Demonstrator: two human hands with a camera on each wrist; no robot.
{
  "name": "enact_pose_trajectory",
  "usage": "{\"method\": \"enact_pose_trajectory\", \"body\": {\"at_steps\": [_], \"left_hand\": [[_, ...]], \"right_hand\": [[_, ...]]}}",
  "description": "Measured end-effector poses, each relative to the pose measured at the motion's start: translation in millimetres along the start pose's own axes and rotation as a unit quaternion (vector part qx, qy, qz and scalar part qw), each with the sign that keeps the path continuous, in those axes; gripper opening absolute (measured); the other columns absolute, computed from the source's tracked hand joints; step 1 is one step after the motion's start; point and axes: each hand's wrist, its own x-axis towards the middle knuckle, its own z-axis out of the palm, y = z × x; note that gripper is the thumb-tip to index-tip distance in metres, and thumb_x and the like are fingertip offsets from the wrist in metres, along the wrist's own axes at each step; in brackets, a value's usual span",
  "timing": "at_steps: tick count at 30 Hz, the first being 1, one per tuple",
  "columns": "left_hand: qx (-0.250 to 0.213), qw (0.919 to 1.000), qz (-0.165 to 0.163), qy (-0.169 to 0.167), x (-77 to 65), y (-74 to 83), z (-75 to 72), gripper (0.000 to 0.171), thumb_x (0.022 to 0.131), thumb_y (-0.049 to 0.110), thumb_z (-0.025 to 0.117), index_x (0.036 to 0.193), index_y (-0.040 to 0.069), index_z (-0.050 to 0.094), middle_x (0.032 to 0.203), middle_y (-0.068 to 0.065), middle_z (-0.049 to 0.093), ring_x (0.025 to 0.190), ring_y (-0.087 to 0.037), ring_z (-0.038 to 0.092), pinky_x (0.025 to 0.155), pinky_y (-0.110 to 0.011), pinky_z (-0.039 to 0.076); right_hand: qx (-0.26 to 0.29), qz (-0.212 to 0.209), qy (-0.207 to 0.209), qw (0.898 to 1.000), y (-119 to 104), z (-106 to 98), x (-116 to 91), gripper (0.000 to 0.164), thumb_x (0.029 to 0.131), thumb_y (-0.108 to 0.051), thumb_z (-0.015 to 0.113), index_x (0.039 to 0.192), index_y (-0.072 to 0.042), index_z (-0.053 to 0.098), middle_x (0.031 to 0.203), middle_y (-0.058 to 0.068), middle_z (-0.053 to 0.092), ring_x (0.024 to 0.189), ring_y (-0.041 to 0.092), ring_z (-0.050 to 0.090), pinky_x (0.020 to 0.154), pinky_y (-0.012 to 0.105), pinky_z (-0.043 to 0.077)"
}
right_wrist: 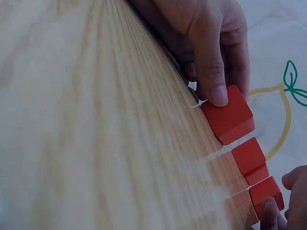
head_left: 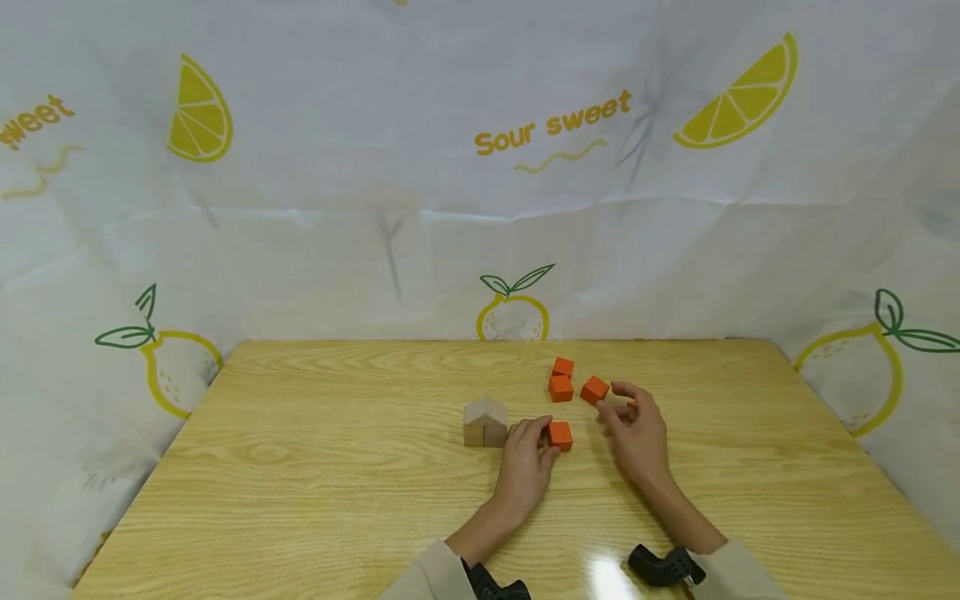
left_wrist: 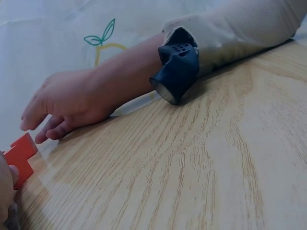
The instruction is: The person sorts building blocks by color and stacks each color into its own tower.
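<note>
My left hand (head_left: 525, 471) pinches an orange cube (head_left: 560, 436) on the table, its thumb lying on the near face in the right wrist view. Directly left of that hand stands a small block structure (head_left: 485, 423) of plain wood with a peaked top. My right hand (head_left: 641, 437) is by another orange cube (head_left: 595, 390), thumb and forefinger spread apart; whether they touch it I cannot tell. A bit of orange (head_left: 633, 403) shows behind the right fingers, mostly hidden. In the left wrist view, the right hand (left_wrist: 72, 103) hovers low over the wood.
Two more orange cubes, a far one (head_left: 563, 367) and a nearer one (head_left: 560, 388), lie close together beyond the hands. The wood-grain table (head_left: 300, 483) ends at a white lemon-print sheet (head_left: 337, 275). Dark wrist mounts (head_left: 663, 567) sit at the sleeve cuffs.
</note>
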Motion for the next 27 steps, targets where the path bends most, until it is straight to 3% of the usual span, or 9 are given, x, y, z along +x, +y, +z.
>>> {"method": "enact_pose_trajectory", "body": {"at_steps": [9,17,27], "left_hand": [[0.004,1.0000,0.002,0.006,-0.6,-0.1,-0.9,0.040,0.086,0.006,0.071,0.124,-0.002,0.058,0.100,-0.007,0.059,0.086,-0.015,0.052,0.073,-0.023,0.046],[0.002,1.0000,-0.006,-0.003,0.3,1.0,-0.8,0.041,0.086,0.005,0.071,0.124,-0.003,0.058,0.100,-0.007,0.059,0.088,-0.015,0.052,0.075,-0.025,0.046],[-0.005,0.9998,-0.014,-0.013,0.1,2.1,-1.8,0.042,0.088,0.006,0.069,0.127,-0.001,0.055,0.102,-0.007,0.058,0.089,-0.015,0.051,0.074,-0.023,0.046]], "right_hand": [[-0.013,0.000,-0.011,1.000,0.7,4.9,10.4,0.048,0.092,-0.006,0.064,0.134,0.005,0.045,0.126,0.021,0.047,0.087,0.031,0.064,0.059,0.020,0.049],[-0.033,0.021,-0.024,0.999,0.8,7.5,15.6,0.048,0.092,-0.006,0.064,0.134,0.006,0.045,0.122,0.020,0.051,0.084,0.032,0.065,0.057,0.024,0.050],[-0.058,0.018,-0.025,0.998,0.7,9.0,14.6,0.040,0.094,-0.008,0.062,0.130,0.005,0.052,0.121,0.021,0.052,0.087,0.032,0.063,0.061,0.021,0.048]]}}
